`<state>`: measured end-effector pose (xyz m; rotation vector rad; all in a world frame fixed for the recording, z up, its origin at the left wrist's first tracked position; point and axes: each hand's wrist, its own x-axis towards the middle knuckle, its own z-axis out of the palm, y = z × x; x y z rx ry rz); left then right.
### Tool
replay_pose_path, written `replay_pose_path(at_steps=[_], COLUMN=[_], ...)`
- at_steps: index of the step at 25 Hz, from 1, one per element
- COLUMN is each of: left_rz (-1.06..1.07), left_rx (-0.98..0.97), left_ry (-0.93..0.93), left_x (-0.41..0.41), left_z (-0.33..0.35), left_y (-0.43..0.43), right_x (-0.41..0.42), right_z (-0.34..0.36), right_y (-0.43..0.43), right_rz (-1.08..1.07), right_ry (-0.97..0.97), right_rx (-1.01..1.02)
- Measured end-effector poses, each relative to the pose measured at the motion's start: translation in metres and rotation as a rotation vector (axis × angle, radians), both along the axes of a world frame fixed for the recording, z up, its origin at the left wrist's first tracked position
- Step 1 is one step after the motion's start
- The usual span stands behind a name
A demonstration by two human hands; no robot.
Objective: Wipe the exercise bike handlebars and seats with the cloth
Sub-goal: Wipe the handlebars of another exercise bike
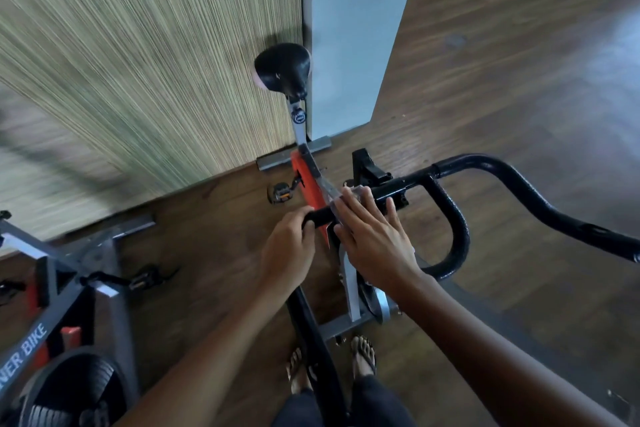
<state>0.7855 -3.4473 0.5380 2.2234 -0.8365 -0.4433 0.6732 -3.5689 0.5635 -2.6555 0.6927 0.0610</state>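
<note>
**Inspector:** While the handlebars (453, 215) are being treated, where is the cloth (353, 191) located?

**Technician:** A pale, blurred piece, taken to be the cloth, is seen on the centre bar of the handlebars. It is pressed there under the fingertips of the right hand (375, 239).

**Inspector:** How is each grip to be recorded?

**Technician:** The left hand (289, 246) is wrapped round the short black bar end on the left of the handlebars, and its grip is fully closed on that bar. No grip is formed by the right hand: its fingers are held straight and flat on the cloth, and nothing is enclosed.

**Inspector:** What stage has been reached?

**Technician:** The wiping of the handlebars is judged to be in progress at the centre section. No mark of cleaning can be made out on any surface, so the portions already finished cannot be told. The long curved bar to the right of the handlebars is not being touched.

**Inspector:** What is left?

**Technician:** The seat (282, 71), well beyond the handlebars, is untouched at present and is judged outstanding. A second bike (52, 288), well to the left of the handlebars, is also judged outstanding, since several seats are named in the task.
</note>
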Motion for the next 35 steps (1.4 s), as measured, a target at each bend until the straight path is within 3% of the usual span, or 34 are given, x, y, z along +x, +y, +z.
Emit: replay_pose_path(at_steps=[5,20,27,31,35], left_rz=[0.010,-0.147,-0.162,-0.160,-0.171], left_rx=[0.056,0.094,0.151,0.157,0.169], left_ry=[-0.165,-0.439,-0.476,-0.460,-0.491], left_x=[-0.006,-0.018,-0.021,-0.021,-0.022], left_z=[-0.007,-0.012,-0.013,-0.015,-0.015], left_y=[0.000,0.006,0.008,0.009,0.010], right_x=[0.001,-0.007,-0.016,-0.041,-0.020], right_z=[-0.009,-0.031,-0.028,-0.032,-0.028], right_y=[0.003,0.010,0.022,0.032,0.029], right_rz=[-0.011,-0.024,-0.123,-0.061,-0.149], right_ry=[-0.098,-0.184,-0.220,-0.279,-0.233], right_rx=[0.072,-0.105,-0.182,-0.276,-0.213])
